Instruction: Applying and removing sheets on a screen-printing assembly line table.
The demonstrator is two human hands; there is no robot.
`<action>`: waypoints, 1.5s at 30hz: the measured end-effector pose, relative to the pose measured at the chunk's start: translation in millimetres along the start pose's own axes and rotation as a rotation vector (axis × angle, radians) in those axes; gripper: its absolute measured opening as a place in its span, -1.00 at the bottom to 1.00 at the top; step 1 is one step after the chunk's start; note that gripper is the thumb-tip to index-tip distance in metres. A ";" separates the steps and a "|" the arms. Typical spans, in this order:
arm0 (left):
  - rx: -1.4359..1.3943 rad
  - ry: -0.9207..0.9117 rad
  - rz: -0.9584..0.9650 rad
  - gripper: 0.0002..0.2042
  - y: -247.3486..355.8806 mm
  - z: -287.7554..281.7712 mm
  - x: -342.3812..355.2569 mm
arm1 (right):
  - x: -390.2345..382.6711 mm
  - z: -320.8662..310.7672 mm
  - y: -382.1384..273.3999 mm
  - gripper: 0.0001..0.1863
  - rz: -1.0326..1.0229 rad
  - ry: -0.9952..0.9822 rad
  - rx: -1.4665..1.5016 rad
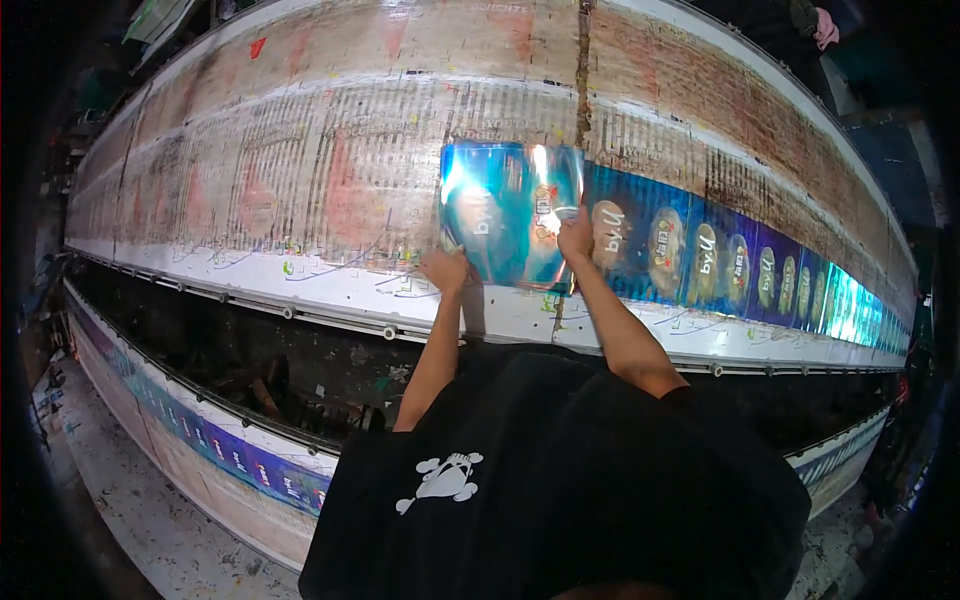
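A glossy blue printed sheet [505,255] with oval labels lies on a long, worn beige board [300,130], touching a long row of similar blue sheets [660,230] that runs off to the right. My left hand [446,268] holds the lower left corner of the glossy sheet, fingers curled at its edge. My right hand [574,238] grips the sheet's right edge about halfway up, where it meets the row. Bright glare covers parts of the sheet, and the fingertips are small in view.
A white rail [340,300] with bolts runs along the board's near edge. Below it are a dark gap [240,360] with debris and a second long board [210,450] bearing printed sheets. Assorted dark clutter and a pink cloth [826,30] sit beyond the far edge.
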State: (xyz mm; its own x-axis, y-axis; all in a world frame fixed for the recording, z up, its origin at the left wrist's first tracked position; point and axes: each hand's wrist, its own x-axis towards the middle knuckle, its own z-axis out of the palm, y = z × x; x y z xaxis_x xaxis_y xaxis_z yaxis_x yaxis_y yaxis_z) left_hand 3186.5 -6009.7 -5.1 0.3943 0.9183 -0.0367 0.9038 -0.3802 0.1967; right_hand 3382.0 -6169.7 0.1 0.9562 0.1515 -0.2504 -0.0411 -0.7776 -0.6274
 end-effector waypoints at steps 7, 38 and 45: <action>-0.301 -0.601 -0.134 -0.53 14.6 -17.5 37.2 | 0.1 -8.3 13.0 -0.63 0.064 0.061 0.066; -1.064 -0.804 0.268 -0.83 214.0 -210.0 26.1 | 47.7 -67.9 50.3 -0.64 0.326 -0.405 1.009; -1.377 -0.861 0.000 -0.82 160.7 -261.7 57.3 | -16.4 -19.3 -1.2 -0.64 0.491 -0.794 1.906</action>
State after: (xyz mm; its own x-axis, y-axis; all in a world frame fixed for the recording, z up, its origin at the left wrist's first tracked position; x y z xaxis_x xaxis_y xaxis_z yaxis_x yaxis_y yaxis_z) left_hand 3310.8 -5989.2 280.8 0.7938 0.4074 -0.4515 0.2651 0.4363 0.8599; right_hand 3372.0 -6183.0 19.2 0.5031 0.7393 -0.4475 -0.8486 0.5207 -0.0937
